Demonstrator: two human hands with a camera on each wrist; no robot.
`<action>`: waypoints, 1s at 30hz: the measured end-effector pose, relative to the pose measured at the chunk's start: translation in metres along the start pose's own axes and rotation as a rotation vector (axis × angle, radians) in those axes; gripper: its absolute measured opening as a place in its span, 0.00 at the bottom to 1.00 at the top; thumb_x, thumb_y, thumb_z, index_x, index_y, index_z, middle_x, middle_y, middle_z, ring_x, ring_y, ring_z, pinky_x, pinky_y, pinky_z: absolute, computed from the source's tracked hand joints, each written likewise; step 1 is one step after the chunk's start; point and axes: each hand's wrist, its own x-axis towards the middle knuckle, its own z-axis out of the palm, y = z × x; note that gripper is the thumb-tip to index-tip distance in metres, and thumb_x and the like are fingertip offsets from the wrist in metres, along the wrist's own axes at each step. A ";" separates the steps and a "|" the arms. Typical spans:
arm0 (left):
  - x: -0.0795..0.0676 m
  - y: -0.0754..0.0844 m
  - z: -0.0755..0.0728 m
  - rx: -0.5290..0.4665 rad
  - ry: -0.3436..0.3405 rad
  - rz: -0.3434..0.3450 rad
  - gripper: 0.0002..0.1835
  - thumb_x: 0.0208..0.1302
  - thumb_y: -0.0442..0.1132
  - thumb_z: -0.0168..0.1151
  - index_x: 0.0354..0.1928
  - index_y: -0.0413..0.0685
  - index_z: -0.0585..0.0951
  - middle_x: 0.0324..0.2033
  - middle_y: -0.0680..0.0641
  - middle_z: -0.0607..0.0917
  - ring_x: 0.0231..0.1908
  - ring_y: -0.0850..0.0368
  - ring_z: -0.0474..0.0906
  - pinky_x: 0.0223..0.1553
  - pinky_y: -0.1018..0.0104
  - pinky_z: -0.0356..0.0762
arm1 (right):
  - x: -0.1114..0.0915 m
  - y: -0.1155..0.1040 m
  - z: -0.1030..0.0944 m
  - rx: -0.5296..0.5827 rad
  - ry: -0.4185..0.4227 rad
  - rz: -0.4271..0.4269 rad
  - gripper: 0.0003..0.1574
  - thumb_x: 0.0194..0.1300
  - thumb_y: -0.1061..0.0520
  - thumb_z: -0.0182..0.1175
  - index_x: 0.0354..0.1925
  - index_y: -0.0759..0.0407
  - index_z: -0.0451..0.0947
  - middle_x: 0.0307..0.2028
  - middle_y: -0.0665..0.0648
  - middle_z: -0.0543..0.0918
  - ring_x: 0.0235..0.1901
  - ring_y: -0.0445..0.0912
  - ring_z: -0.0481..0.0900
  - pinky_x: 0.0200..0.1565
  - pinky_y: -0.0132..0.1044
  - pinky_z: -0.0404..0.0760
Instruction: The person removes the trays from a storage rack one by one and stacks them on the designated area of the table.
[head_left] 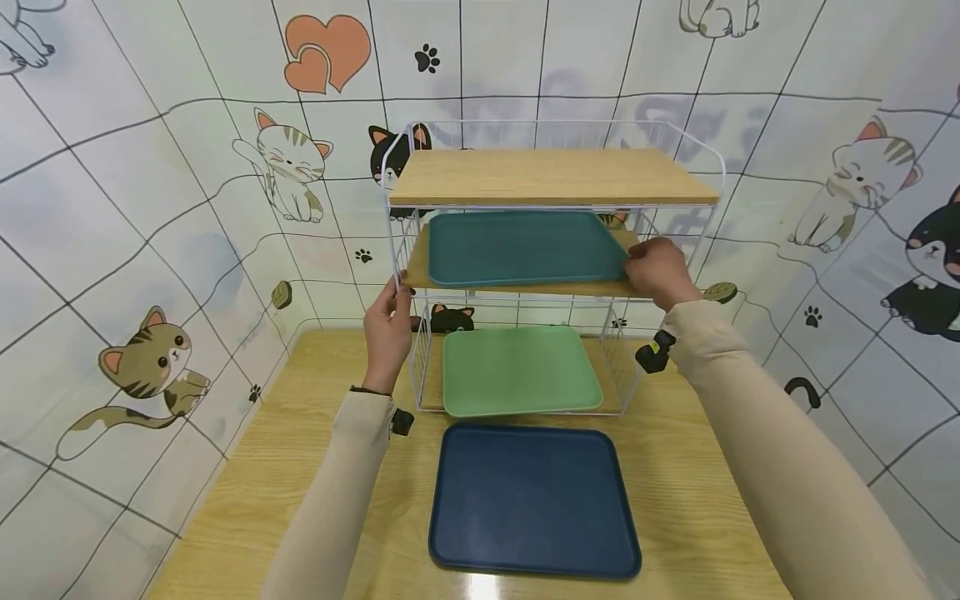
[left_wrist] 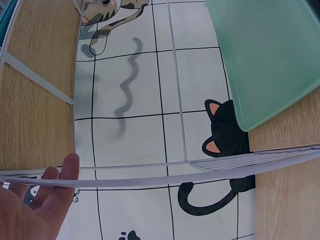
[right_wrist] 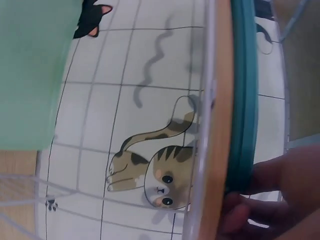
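Note:
A teal tray (head_left: 525,247) lies on the middle wooden shelf of a white wire rack (head_left: 722,179). My right hand (head_left: 660,268) pinches the tray's front right corner. In the right wrist view the fingers (right_wrist: 267,177) meet the teal tray (right_wrist: 243,100) at its end, beside the shelf edge. At the rack's left side, my left hand (head_left: 387,325) holds the frame by the middle shelf's front corner. The left wrist view shows its fingers (left_wrist: 70,167) behind the white post, tips against the wooden shelf (left_wrist: 37,120).
A green tray (head_left: 521,371) sits on the bottom shelf, slightly over its front edge. On the wooden table (head_left: 247,500) a navy tray (head_left: 534,500) lies flat before the rack. The top shelf (head_left: 551,175) is bare wood. Cat-printed tiled walls (head_left: 187,275) enclose the table.

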 end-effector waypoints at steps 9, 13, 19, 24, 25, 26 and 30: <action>0.001 0.001 0.001 0.001 0.000 -0.009 0.21 0.82 0.36 0.47 0.70 0.38 0.75 0.55 0.30 0.83 0.30 0.72 0.78 0.31 0.79 0.79 | -0.005 -0.004 -0.008 0.186 -0.102 0.040 0.38 0.74 0.64 0.38 0.78 0.75 0.47 0.77 0.75 0.50 0.69 0.66 0.68 0.48 0.33 0.83; 0.000 0.002 0.001 0.006 -0.004 -0.014 0.21 0.82 0.36 0.47 0.70 0.38 0.74 0.57 0.31 0.82 0.33 0.69 0.78 0.32 0.79 0.80 | -0.008 -0.001 -0.009 0.276 -0.123 0.049 0.37 0.77 0.64 0.40 0.77 0.76 0.47 0.78 0.75 0.48 0.70 0.65 0.68 0.43 0.23 0.83; 0.000 0.002 0.002 0.009 0.000 -0.014 0.21 0.82 0.36 0.47 0.70 0.39 0.75 0.55 0.30 0.83 0.29 0.72 0.77 0.31 0.79 0.79 | -0.017 0.006 -0.010 0.407 -0.185 0.086 0.38 0.81 0.60 0.40 0.80 0.69 0.41 0.79 0.73 0.43 0.66 0.57 0.75 0.52 0.27 0.83; 0.000 0.001 0.002 0.003 0.005 -0.018 0.21 0.82 0.36 0.48 0.70 0.38 0.75 0.56 0.31 0.83 0.33 0.66 0.80 0.31 0.79 0.80 | -0.026 0.010 -0.011 0.535 -0.209 0.092 0.39 0.82 0.59 0.41 0.81 0.66 0.38 0.79 0.74 0.44 0.41 0.34 0.85 0.54 0.28 0.82; 0.000 0.002 0.002 0.002 0.004 -0.021 0.21 0.82 0.36 0.48 0.70 0.39 0.75 0.57 0.31 0.82 0.36 0.62 0.82 0.32 0.79 0.80 | -0.028 0.010 -0.011 0.567 -0.209 0.089 0.39 0.82 0.59 0.41 0.81 0.66 0.38 0.79 0.74 0.44 0.37 0.32 0.85 0.54 0.28 0.82; 0.000 0.002 0.001 0.003 0.001 -0.024 0.21 0.82 0.36 0.48 0.70 0.39 0.74 0.57 0.31 0.82 0.39 0.57 0.83 0.32 0.79 0.80 | -0.029 0.011 -0.011 0.597 -0.210 0.085 0.39 0.82 0.59 0.41 0.81 0.66 0.37 0.79 0.73 0.44 0.36 0.31 0.85 0.54 0.28 0.83; 0.001 0.002 0.000 -0.006 -0.019 -0.031 0.22 0.82 0.36 0.47 0.72 0.39 0.73 0.59 0.31 0.81 0.53 0.40 0.81 0.34 0.79 0.81 | -0.038 0.014 -0.010 0.685 -0.193 0.089 0.40 0.82 0.60 0.42 0.81 0.65 0.38 0.81 0.69 0.41 0.39 0.32 0.84 0.54 0.29 0.83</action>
